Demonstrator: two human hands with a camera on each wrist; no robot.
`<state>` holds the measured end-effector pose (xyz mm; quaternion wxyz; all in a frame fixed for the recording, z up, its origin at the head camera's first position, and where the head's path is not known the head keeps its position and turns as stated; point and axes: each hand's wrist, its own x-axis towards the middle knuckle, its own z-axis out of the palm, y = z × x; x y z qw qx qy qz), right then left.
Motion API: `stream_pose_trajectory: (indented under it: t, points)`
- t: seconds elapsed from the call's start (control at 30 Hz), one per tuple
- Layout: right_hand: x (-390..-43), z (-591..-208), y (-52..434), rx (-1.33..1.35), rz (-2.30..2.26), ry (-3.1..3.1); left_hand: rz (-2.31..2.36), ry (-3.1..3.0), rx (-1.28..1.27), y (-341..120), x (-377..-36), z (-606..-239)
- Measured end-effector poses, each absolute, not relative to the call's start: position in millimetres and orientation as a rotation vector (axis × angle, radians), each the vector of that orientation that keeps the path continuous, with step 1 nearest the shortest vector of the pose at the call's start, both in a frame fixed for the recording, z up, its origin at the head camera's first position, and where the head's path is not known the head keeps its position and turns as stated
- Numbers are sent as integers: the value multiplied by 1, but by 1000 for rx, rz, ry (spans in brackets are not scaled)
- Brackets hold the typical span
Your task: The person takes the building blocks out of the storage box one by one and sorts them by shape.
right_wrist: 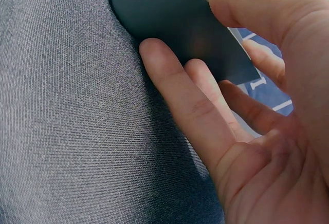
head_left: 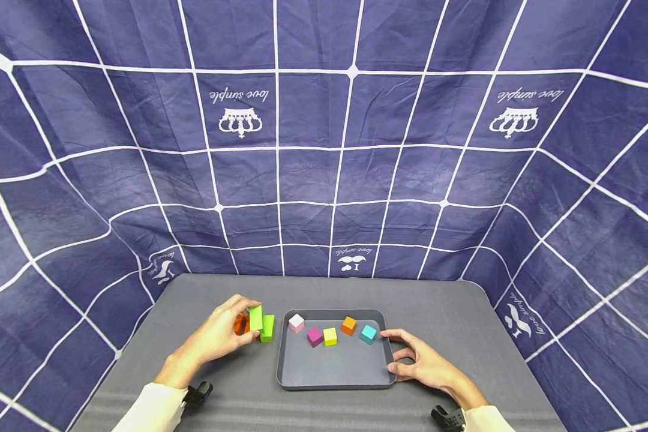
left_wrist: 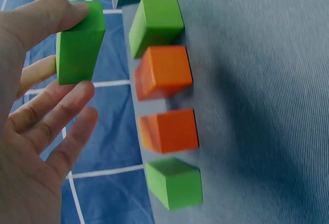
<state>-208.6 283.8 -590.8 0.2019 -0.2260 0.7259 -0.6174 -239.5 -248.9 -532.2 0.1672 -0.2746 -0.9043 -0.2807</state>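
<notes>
My left hand (head_left: 248, 324) pinches a tall green block (left_wrist: 78, 47) between thumb and fingers, lifted just above the grey table. Under it in the left wrist view lie a green cube (left_wrist: 157, 24), two orange cubes (left_wrist: 163, 71) (left_wrist: 169, 130) and another green cube (left_wrist: 175, 183) in a row. A dark grey tray (head_left: 335, 369) sits at the middle of the table. It holds pink (head_left: 296, 323), magenta (head_left: 314, 336), yellow (head_left: 330, 336), orange (head_left: 348, 325) and cyan (head_left: 368, 333) cubes along its far side. My right hand (head_left: 391, 354) pinches the tray's right rim (right_wrist: 175, 23), thumb on top, fingers underneath.
The table (head_left: 464, 336) is covered in grey cloth. A dark blue sheet (head_left: 324, 150) with a white grid hangs behind and around it. The near half of the tray is bare. Black wrist mounts (head_left: 197, 394) show at both sleeves.
</notes>
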Motion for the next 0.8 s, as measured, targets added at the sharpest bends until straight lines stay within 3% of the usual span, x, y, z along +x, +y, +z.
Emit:
stream_pose_trajectory:
  t: [0.8]
  points:
    - [-209,-590,285,-632,-1717,2026,-757,-2652,-635,-312,-252,-544]
